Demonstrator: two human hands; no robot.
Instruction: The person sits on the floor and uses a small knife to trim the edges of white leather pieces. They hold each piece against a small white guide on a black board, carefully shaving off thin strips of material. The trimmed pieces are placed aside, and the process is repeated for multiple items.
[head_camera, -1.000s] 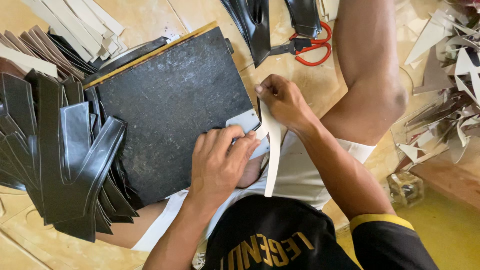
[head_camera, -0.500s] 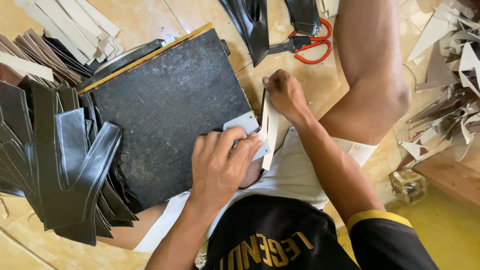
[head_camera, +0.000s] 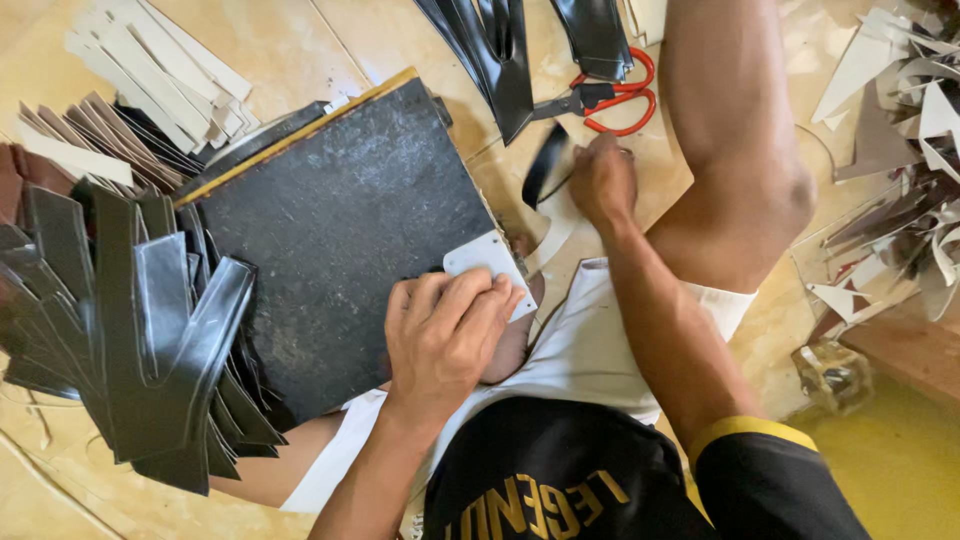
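The left hand (head_camera: 445, 335) lies flat, fingers spread, pressing a small white rounded template plate (head_camera: 487, 262) onto the near right corner of the dark, scuffed square cutting board (head_camera: 340, 230). The right hand (head_camera: 602, 180) is clenched on a curved black strip of leather (head_camera: 545, 165), lifted over the floor just below the red-handled scissors (head_camera: 615, 95); glossy black cut pieces (head_camera: 140, 330) pile left of the board

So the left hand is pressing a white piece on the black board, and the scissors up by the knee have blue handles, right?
Not quite: the scissors have red handles, not blue, as the head view shows. The rest holds: the left hand presses a white piece on the black board, and the scissors lie beside the knee.
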